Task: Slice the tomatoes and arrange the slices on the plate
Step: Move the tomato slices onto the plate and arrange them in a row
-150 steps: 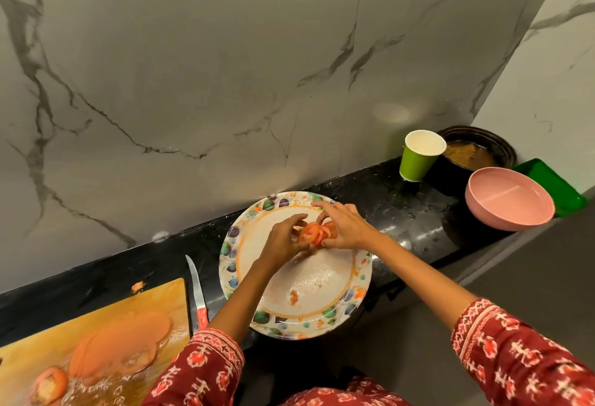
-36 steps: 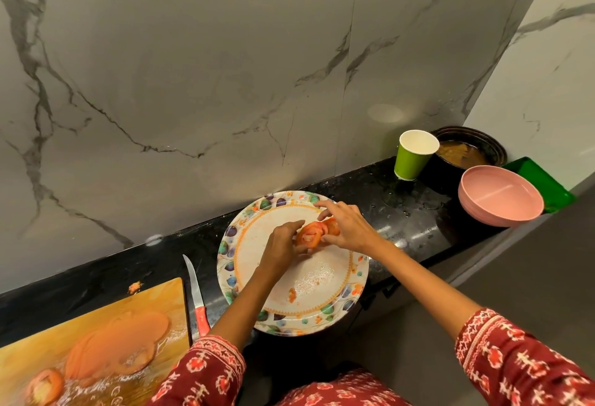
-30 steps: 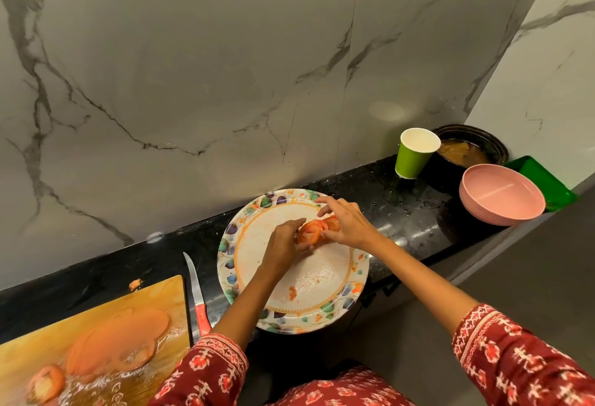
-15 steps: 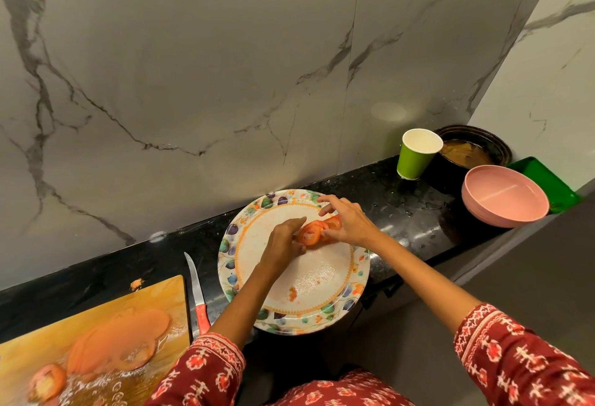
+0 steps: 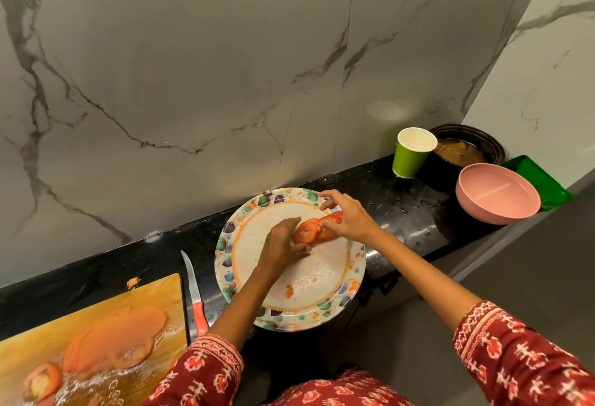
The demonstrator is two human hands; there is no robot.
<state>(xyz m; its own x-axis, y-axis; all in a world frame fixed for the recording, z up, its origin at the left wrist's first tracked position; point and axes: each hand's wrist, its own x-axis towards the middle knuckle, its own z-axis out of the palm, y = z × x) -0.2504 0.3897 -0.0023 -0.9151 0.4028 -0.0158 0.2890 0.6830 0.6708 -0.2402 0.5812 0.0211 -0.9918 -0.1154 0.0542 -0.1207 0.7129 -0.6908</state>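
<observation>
Far left, wooden cutting board (image 5: 96, 334) lies on the black table (image 5: 96, 277), wet, with a tomato end piece (image 5: 42, 381) at its near left corner and a pale orange smear or slices mid-board, too blurred to tell which. Small tomato scrap (image 5: 133, 282) on the table just past the board's far edge. Knife (image 5: 194, 293) with red handle lies just beside the board's right edge, blade pointing toward the wall, untouched. Next, floral-rim plate (image 5: 231, 238) sits on the table, its near edge hanging over the table front; a small tomato bit (image 5: 289, 290) and wet patch on its near half. Left hand (image 5: 280, 244) is over the plate centre, fingers curled round the left end of a row of tomato slices (image 5: 314, 230) on the plate's far half. Right hand (image 5: 349, 217) pinches the right end of the same row, index finger stretched out above the rim. Both sleeves red patterned. Further right, well apart from the plate: green paper cup (image 5: 412, 152) upright, dark pot (image 5: 467, 148) with brownish contents behind it, pink bowl (image 5: 497, 196) at the table's front, green tray (image 5: 541, 180) partly under the bowl, against the side wall
</observation>
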